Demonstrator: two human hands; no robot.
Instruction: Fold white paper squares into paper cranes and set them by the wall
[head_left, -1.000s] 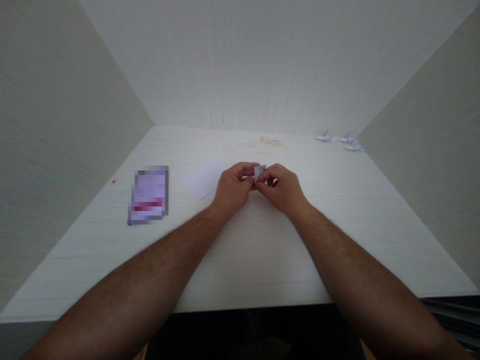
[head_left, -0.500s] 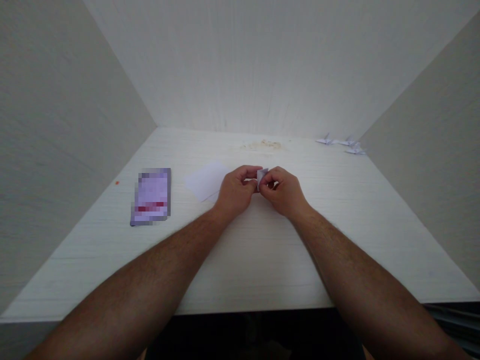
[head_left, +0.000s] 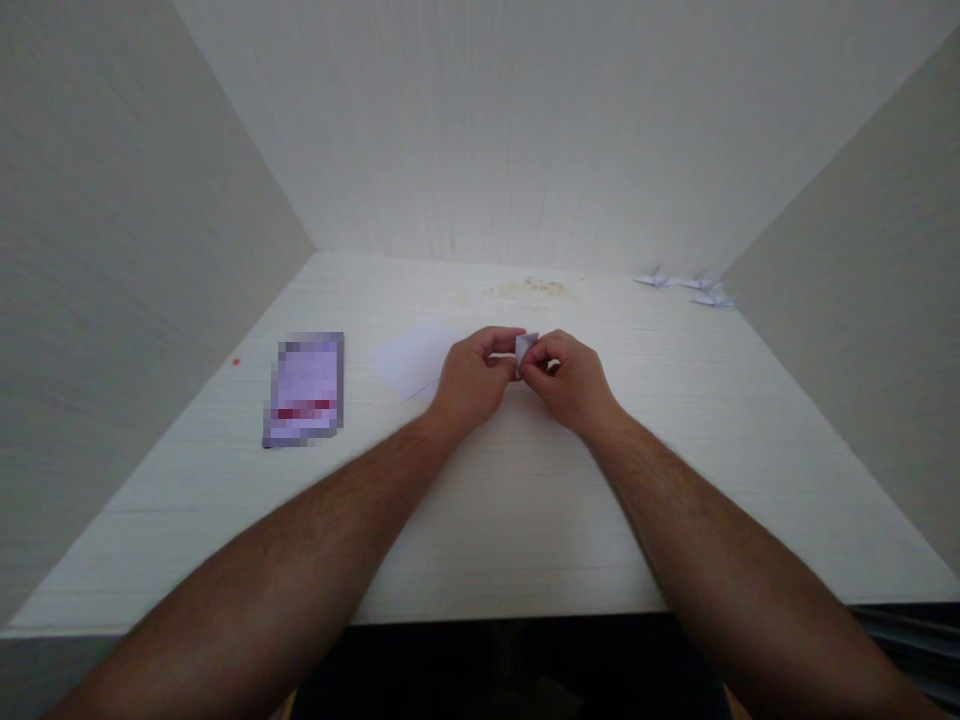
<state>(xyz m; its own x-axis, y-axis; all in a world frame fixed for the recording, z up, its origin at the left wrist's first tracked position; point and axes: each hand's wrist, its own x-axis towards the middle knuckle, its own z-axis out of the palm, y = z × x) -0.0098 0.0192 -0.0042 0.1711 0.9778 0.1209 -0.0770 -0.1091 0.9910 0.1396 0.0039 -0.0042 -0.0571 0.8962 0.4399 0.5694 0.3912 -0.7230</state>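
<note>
Between my two hands is a small piece of folded white paper [head_left: 524,346], held just above the middle of the table. My left hand [head_left: 478,376] grips its left edge between thumb and fingers. On the other side, my right hand [head_left: 564,372] pinches the paper with thumb and forefinger. The lower part of the fold is hidden by my fingers. Flat white paper [head_left: 411,358] lies left of my left hand, partly covered by it.
Several folded paper cranes [head_left: 711,287] stand in the back right corner. A blurred purple item [head_left: 306,388] lies on the left. Brownish marks [head_left: 541,287] stain the table [head_left: 510,540] near the back wall. A small orange speck [head_left: 236,362] is at the left edge.
Both hands keep their grip on the folded paper, with only a slight shift of the fingers. The whole view has moved a little.
</note>
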